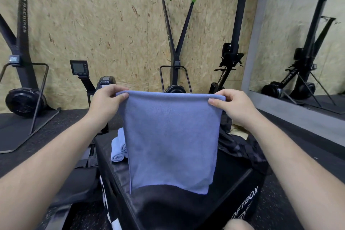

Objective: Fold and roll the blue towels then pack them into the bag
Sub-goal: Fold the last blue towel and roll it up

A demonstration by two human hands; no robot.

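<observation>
Fingers (121, 96) of left hand (105, 101) and right hand (236, 107) tight on blue towel (169, 136) corners; rolled towels (118, 148), black bag (240, 148) half-hidden behind.

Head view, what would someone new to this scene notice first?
A large soft blue towel hangs flat at centre, pinched at its top corners by the left hand and right hand. Behind it on the black padded box lie rolled pale-blue towels at left and a crumpled black fabric bag at right.
</observation>
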